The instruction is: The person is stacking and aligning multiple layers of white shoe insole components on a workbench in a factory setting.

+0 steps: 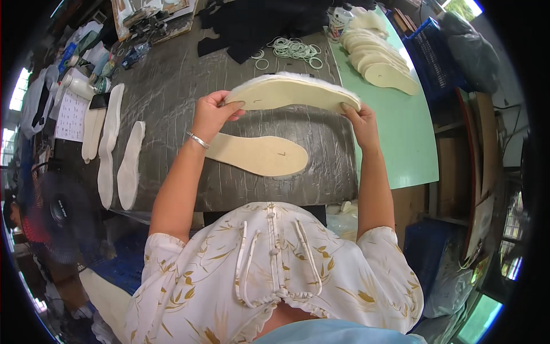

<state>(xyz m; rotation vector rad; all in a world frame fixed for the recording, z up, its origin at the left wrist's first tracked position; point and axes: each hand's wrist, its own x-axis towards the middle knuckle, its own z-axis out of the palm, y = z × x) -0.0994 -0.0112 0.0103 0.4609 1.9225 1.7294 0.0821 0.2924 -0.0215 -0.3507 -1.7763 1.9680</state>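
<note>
Between my two hands, raised above the table, is a cream insole (289, 94) with white fluffy lining along its far edge. My left hand (217, 112) pinches its left end, thumb on the near face. At the other end, my right hand (361, 119) grips it the same way. Below the held piece, a flat cream insole (266, 156) with a small dark mark lies on the dark table, partly covered by my left wrist.
Fluffy insoles (132, 163) lie at the table's left, near a phone (99, 101). Green rubber bands (292, 49) and black cloth (263, 23) are at the back. Fanned cream insoles (384, 63) rest on a green board (395, 132). A fan (60, 209) stands lower left.
</note>
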